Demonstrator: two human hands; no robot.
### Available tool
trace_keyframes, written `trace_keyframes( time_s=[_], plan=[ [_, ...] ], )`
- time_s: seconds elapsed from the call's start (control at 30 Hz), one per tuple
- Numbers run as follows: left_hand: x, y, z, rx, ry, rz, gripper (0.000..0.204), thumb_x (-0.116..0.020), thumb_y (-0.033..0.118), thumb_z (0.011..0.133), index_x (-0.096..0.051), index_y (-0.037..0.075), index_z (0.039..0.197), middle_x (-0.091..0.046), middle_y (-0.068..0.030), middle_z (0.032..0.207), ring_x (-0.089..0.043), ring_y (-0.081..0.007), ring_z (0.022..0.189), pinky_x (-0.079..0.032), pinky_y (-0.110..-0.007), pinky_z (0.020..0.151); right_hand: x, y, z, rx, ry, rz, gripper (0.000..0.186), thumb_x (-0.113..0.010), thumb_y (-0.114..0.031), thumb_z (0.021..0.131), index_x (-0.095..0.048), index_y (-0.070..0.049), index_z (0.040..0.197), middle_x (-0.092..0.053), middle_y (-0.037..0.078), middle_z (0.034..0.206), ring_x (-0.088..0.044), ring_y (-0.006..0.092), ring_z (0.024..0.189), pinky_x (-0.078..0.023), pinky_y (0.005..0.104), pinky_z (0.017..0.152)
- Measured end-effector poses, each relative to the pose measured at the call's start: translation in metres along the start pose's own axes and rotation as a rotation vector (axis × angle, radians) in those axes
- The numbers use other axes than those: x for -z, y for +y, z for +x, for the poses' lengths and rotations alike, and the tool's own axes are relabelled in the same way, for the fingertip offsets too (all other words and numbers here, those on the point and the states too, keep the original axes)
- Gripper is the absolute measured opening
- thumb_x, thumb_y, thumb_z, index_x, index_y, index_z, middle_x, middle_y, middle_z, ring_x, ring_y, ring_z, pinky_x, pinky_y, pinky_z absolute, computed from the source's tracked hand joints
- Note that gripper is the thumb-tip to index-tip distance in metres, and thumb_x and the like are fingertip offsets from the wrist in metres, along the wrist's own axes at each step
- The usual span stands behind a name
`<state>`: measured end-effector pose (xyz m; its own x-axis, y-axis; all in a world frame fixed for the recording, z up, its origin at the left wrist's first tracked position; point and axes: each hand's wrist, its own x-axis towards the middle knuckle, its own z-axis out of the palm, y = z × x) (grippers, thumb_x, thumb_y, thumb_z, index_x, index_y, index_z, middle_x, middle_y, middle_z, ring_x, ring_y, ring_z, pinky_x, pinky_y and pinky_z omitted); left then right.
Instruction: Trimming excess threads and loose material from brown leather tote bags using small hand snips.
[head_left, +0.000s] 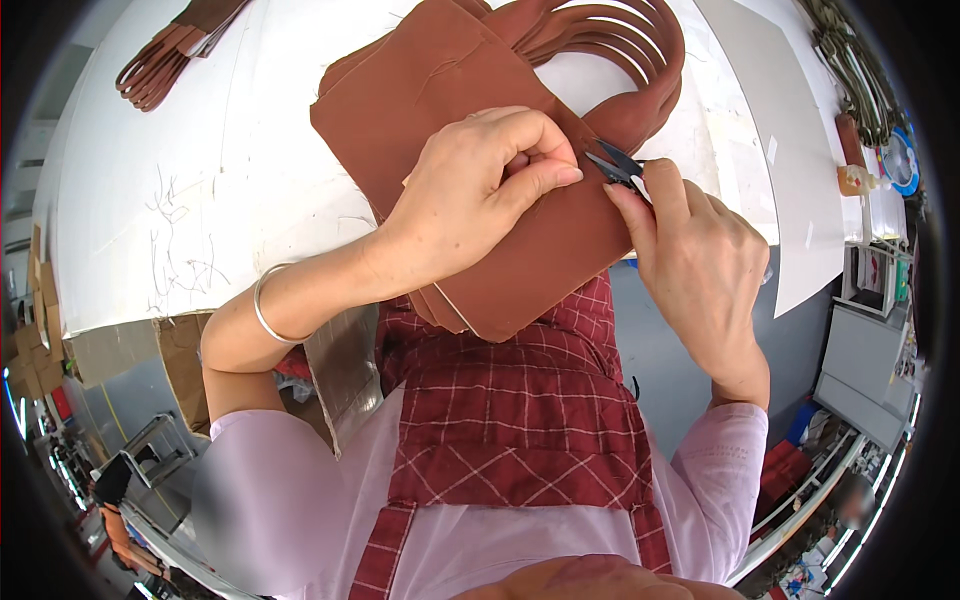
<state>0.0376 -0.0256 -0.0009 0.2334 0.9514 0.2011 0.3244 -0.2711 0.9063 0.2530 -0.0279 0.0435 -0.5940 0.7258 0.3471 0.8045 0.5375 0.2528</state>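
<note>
A stack of flat brown leather-like panels (520, 265) lies at the table's near edge, one corner reaching over it toward my checked apron. Several looped brown handles (640, 115) curve out from the stack's far right side. My left hand (465, 195) rests over the top panel, thumb and forefinger pinched together; whatever is between them is too fine to make out. In my right hand (705, 245) I grip black thread snips (618, 170). Their blades point left, just above the panel's right edge by the base of a handle, close to my left fingertips.
Loose dark threads (180, 250) are scattered on the white table (110, 200) at left. Beyond them lies a bundle of brown straps (165, 65). On the right are a grey sheet (790, 150), green straps (850, 65) and a blue-rimmed roll (903, 160). An open cardboard box (185, 365) stands below the left edge.
</note>
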Motion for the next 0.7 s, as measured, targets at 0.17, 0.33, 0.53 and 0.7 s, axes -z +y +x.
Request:
trace_keyframes(
  time_s=[0.17,0.33,0.53,0.7],
  plan=[
    [0.000,-0.001,-0.001,-0.062,0.013,0.034,0.012,-0.069,0.013,0.095,-0.067,0.002,0.092,-0.060,-0.0004,0.081,-0.046,-0.0068,0.063,-0.039,-0.025,0.058,-0.001,-0.002,-0.001,0.014,-0.005,-0.023,0.033,-0.071,-0.040,0.093,-0.055,-0.013,0.081,-0.053,-0.001,0.057,-0.057,0.0140,0.047,-0.042,0.0291,0.040],
    [0.001,-0.003,0.000,-0.100,0.001,0.047,0.012,-0.069,0.013,0.095,-0.064,0.003,0.091,-0.060,-0.0003,0.082,-0.047,-0.0069,0.066,-0.040,-0.025,0.059,-0.004,-0.003,-0.004,0.019,0.004,-0.032,0.034,-0.072,-0.040,0.092,-0.055,-0.014,0.080,-0.053,0.000,0.058,-0.058,0.0143,0.047,-0.043,0.0292,0.041],
    [0.021,0.000,-0.009,0.128,0.020,-0.149,0.012,-0.065,0.015,0.100,-0.061,0.004,0.099,-0.058,0.0030,0.084,-0.049,-0.0037,0.071,-0.040,-0.021,0.061,-0.004,0.003,-0.003,-0.010,0.078,0.010,0.034,-0.074,-0.040,0.089,-0.055,-0.014,0.080,-0.051,-0.001,0.057,-0.055,0.0142,0.048,-0.042,0.0292,0.043],
    [0.014,-0.002,-0.013,-0.042,0.039,0.011,0.012,-0.066,0.009,0.098,-0.060,0.002,0.106,-0.058,0.0002,0.085,-0.052,-0.0059,0.072,-0.044,-0.023,0.059,0.003,-0.004,-0.004,0.064,0.064,0.036,0.034,-0.074,-0.041,0.090,-0.054,-0.015,0.080,-0.049,-0.002,0.056,-0.053,0.0127,0.047,-0.040,0.0279,0.043]
  ],
)
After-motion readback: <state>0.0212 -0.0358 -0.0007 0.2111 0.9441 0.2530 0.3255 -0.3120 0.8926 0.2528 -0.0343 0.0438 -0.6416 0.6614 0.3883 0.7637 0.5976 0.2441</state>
